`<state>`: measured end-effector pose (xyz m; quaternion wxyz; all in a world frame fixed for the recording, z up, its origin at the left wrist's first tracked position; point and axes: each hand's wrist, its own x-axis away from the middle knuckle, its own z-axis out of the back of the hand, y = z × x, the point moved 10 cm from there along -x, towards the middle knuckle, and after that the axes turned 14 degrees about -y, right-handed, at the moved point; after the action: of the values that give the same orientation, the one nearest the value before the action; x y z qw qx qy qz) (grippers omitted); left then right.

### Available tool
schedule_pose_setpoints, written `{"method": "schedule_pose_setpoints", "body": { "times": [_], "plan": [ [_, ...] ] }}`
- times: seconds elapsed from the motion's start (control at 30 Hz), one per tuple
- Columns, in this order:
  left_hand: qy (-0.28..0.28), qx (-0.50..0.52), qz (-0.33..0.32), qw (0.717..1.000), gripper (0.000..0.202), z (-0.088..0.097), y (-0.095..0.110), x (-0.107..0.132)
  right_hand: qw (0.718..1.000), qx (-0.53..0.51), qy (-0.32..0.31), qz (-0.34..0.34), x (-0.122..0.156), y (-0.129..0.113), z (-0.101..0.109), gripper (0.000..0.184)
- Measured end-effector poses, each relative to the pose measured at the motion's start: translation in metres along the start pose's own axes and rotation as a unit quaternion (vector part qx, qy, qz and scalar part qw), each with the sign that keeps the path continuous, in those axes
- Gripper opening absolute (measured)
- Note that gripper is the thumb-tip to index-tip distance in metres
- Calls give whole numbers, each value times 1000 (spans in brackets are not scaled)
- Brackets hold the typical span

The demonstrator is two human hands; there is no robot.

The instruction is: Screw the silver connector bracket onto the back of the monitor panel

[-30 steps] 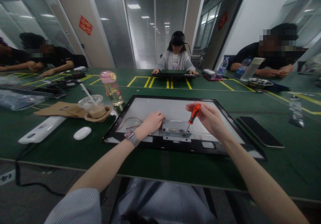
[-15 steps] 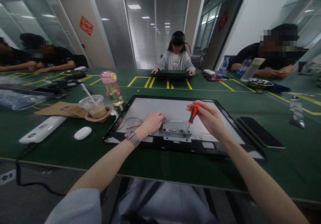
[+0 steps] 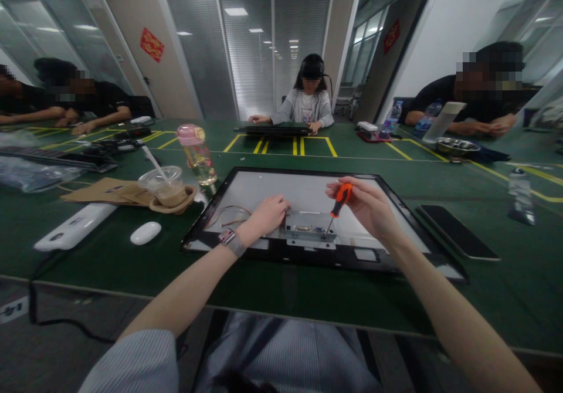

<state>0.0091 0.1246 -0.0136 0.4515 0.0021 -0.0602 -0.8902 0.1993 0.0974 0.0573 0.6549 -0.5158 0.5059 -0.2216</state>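
A monitor (image 3: 308, 196) lies face down on the green table, its grey metal back framed in black. Near its front edge sits a small metal port bracket (image 3: 309, 231). My left hand (image 3: 266, 215), fingers curled, presses against the bracket's left end. My right hand (image 3: 367, 205) grips an orange-handled screwdriver (image 3: 339, 200), tilted, with its tip down on the bracket's right side. Thin coloured wires (image 3: 226, 214) loop over the metal back, left of my left hand.
A white mouse (image 3: 145, 233), a white bar-shaped device (image 3: 73, 226), an iced drink cup (image 3: 165, 186) on brown paper and a pink-capped bottle (image 3: 196, 154) stand left. A dark phone (image 3: 457, 231) lies right. Other people sit around the table (image 3: 109, 264); one opposite handles a laptop (image 3: 272, 129).
My hands have barely moved; the screwdriver handle has shifted a little in my right fingers. The person opposite has slid their laptop to my left.
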Motion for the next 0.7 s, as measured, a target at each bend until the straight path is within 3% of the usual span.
{"method": "schedule_pose_setpoints", "body": {
  "times": [0.3, 0.5, 0.7],
  "plan": [
    [-8, -9, 6, 1000, 30, 0, 1, 0, 998, 56, 21, 26, 2, -2, 8, 9],
    [-2, -8, 3, 1000, 31, 1, 2, 1, 1000, 17, 0, 17, 0, 4, 1, 26],
    [-4, -8, 4, 1000, 31, 1, 2, 1, 999, 30, 11, 11, 1, 11, 6, 21]
  ]
}}
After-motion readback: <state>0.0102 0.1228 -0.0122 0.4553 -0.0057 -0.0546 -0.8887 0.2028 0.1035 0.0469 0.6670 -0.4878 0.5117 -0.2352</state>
